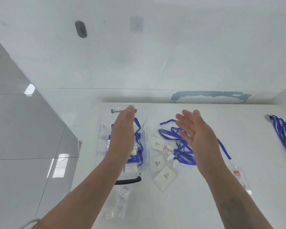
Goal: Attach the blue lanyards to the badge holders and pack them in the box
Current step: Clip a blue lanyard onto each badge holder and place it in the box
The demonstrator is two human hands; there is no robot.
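Observation:
My left hand [122, 133] is raised flat with straight fingers over a clear plastic box [99, 146] that holds blue lanyards [139, 142] and badge holders. My right hand [196, 131] hovers open, palm turned left, above a tangle of blue lanyards [180, 151] lying on the white table. Beside that tangle lie clear badge holders with white cards [163, 177]. Neither hand holds anything. The hands hide part of the box contents and part of the tangle.
More blue lanyards [284, 134] lie at the table's right edge. A clear packet with a red label [239, 177] lies right of my right forearm. A clear bag of small parts [120, 200] sits near the front. The table's left edge drops to a grey tiled floor [23, 146].

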